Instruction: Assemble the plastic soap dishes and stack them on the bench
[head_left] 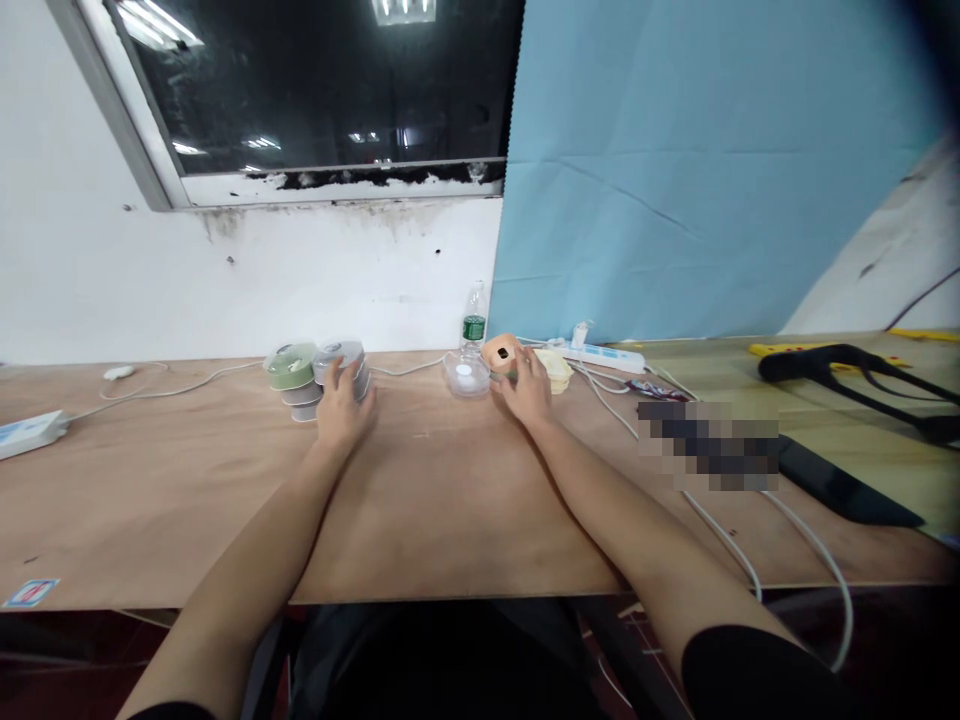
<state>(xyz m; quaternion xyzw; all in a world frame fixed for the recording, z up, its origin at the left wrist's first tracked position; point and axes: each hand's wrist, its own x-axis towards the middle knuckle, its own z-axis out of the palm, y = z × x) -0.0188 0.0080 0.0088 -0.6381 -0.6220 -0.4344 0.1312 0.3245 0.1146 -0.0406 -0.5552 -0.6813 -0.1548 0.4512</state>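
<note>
My left hand (343,408) is curled over the near side of a stack of round grey lidded containers (337,353), its fingers on the upper one. Touching that stack on the left is another stack, topped by a green round container (292,366) with grey ones below. My right hand (527,388) grips a peach-orange container (500,350) that has a dark square on its top. Behind the right fingers, pale yellow containers (556,369) are partly hidden. A clear plastic container (466,376) with a white round spot lies just left of the right hand.
A clear bottle with a green label (473,327) stands by the wall. White power strips (609,357) (30,434) and a white cable (721,530) lie on the wooden table (420,500). At right are a black frame-like object (840,365) and a dark flat object (844,482).
</note>
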